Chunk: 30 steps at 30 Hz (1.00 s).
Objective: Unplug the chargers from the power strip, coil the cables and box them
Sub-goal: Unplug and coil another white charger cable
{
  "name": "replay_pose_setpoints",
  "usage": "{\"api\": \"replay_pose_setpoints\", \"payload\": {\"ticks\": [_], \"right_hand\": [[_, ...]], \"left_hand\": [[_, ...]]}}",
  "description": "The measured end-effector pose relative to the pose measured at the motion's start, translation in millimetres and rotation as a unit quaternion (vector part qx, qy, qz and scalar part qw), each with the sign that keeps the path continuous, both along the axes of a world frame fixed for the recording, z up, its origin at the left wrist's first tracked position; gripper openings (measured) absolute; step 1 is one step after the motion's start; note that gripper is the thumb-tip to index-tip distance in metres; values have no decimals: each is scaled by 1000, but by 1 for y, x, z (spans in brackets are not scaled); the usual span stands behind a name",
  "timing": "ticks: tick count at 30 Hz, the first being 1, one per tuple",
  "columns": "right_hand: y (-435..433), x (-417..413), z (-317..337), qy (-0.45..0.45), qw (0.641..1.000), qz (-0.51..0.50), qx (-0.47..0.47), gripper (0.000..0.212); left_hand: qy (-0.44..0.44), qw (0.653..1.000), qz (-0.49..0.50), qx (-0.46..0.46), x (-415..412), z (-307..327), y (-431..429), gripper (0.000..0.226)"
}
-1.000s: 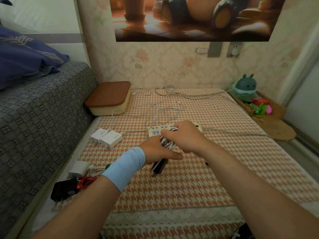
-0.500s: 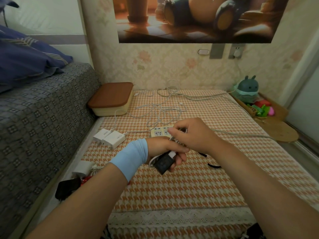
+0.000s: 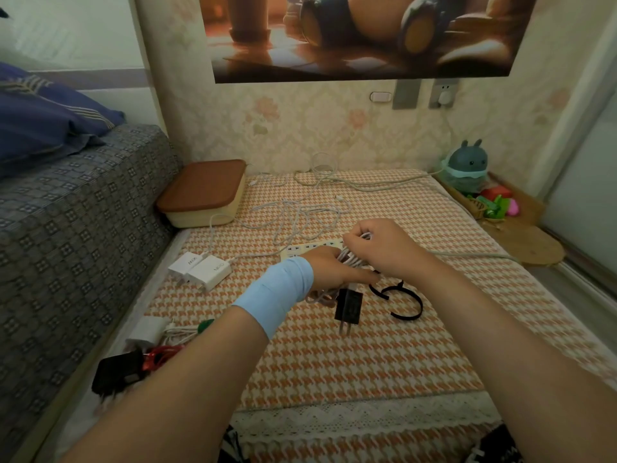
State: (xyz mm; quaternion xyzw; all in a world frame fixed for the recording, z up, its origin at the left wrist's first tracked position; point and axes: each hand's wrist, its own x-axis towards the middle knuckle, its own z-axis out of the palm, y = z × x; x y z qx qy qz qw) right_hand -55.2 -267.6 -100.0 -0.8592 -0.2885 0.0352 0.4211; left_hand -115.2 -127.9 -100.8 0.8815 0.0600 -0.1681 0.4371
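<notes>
My left hand, with a light blue wrist band, grips a coiled white cable. A black charger hangs from that coil, prongs down. My right hand pinches the top loops of the same coil. Just behind both hands lies the white power strip, mostly hidden. Two white chargers lie side by side to the left, their cables running into a loose white tangle. A cream box with a brown lid stands shut at the back left.
A black cable tie lies curled on the checked mat right of the charger. At the left edge lie a white charger with a coiled cable and a black charger with a red cable. A sofa borders the left, toys the back right.
The black charger, held up in my left hand half a second ago, now dangles below the coil. My right hand has moved up over the coil. The black cable tie is more exposed.
</notes>
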Motion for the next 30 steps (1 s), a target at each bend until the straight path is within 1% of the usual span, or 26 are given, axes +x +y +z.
{"api": "replay_pose_setpoints", "payload": {"ticks": [2,4,5,6,8,9,11,12,13,15,17,20,22,24,27,30], "right_hand": [[-4,1,-1,14,1000,-15,14,31],[-12,1,2,51,997,-36,34,32],[-16,2,2,81,995,-39,47,36],[-21,5,2,119,990,-40,66,39],[-32,10,1,181,979,-51,81,33],[-40,12,-1,176,981,-56,58,28],[-60,17,-9,101,992,-37,-67,24],[-69,16,-14,76,988,-16,-137,24],[-78,15,-19,75,977,7,-200,25],[-90,15,-33,80,947,50,-307,27],[-93,15,-45,57,921,69,-378,22],[-90,14,-52,18,910,59,-411,8],[-90,11,-48,39,921,61,-382,10],[-90,3,-37,92,943,71,-313,13],[-82,-14,-16,138,966,108,-191,36],[-65,-25,-3,179,974,121,-64,30]], "left_hand": [[-31,999,26,-9,6,-2,-11,41],[-46,999,18,4,13,1,-17,41],[-46,999,11,16,14,4,-19,42],[-38,999,8,30,15,6,-20,43],[-1,999,25,44,22,2,-12,45],[21,998,41,34,23,-1,-6,47],[50,997,65,-15,23,-10,5,52],[67,995,66,-45,24,-15,10,55],[79,992,64,-80,25,-20,14,55],[86,979,76,-169,21,-24,16,43],[95,962,91,-238,18,-27,17,33],[81,948,109,-287,14,-27,19,34],[69,944,131,-294,12,-29,22,35],[67,940,143,-303,10,-35,25,37],[55,941,156,-296,3,-43,25,36],[33,936,160,-312,-3,-43,23,31]]}}
